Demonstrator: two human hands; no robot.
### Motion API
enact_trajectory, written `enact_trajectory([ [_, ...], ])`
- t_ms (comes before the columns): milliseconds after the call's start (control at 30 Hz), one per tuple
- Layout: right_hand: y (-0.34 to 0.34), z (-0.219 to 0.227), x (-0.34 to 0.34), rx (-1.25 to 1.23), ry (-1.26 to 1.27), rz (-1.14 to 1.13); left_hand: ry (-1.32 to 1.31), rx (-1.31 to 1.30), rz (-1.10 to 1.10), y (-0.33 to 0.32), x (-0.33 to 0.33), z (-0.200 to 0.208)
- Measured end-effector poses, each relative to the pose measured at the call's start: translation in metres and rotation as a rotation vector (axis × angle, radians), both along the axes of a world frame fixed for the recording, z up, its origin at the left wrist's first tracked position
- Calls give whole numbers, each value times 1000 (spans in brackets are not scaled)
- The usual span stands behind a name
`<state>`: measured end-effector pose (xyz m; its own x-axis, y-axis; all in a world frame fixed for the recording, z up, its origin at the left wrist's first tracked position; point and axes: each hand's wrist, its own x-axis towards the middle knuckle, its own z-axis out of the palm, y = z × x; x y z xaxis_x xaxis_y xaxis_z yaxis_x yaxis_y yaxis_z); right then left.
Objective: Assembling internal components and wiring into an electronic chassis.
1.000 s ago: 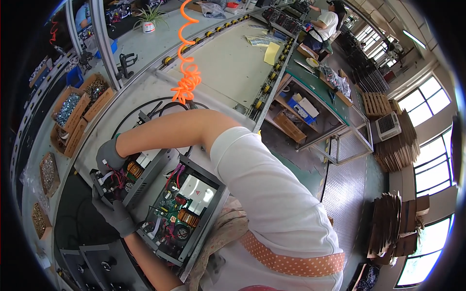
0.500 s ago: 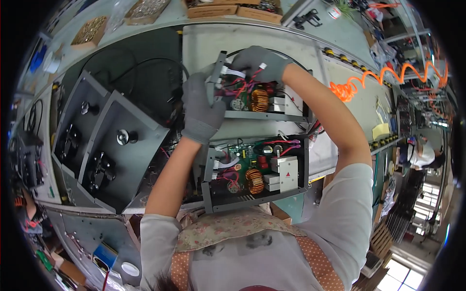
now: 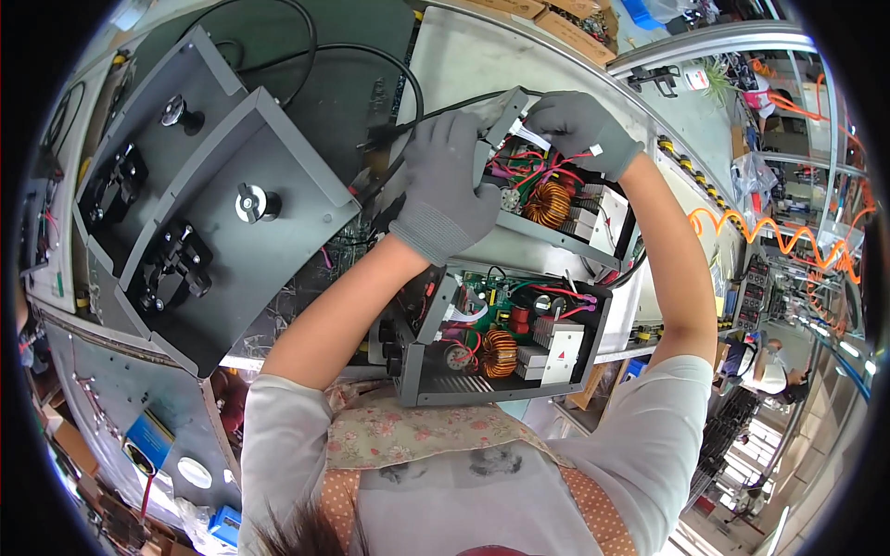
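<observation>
The far box (image 3: 561,241) is hard grey metal, with a round, ridged copper coil (image 3: 547,205) and bendy red wires (image 3: 560,165) inside. It sits on the counter (image 3: 464,56), its long side running left to right, the right end slanting nearer. In soft grey gloves (image 3: 431,232), the left hand (image 3: 447,181) touches its left end and the right hand (image 3: 586,130) curls over the wires; I cannot tell if their fingers pinch anything.
</observation>
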<state>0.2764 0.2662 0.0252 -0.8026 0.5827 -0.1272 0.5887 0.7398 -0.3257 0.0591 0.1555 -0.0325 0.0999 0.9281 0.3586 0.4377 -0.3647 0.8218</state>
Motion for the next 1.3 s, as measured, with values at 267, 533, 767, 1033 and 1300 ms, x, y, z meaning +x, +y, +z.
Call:
enact_trajectory([
  [267,2,-5,9,-21,53,31,-21,70,38,0,3,-2],
  [533,8,-14,18,-26,86,-15,-18,75,-10,2,3,-4],
  [767,3,-14,16,-131,171,-75,-53,80,-35,0,3,-2],
  [1033,9,-1,0,23,-177,27,-23,27,7,-2,3,-6],
  [1300,1,13,-15,106,-220,-50,-43,-2,-10,0,2,-1],
])
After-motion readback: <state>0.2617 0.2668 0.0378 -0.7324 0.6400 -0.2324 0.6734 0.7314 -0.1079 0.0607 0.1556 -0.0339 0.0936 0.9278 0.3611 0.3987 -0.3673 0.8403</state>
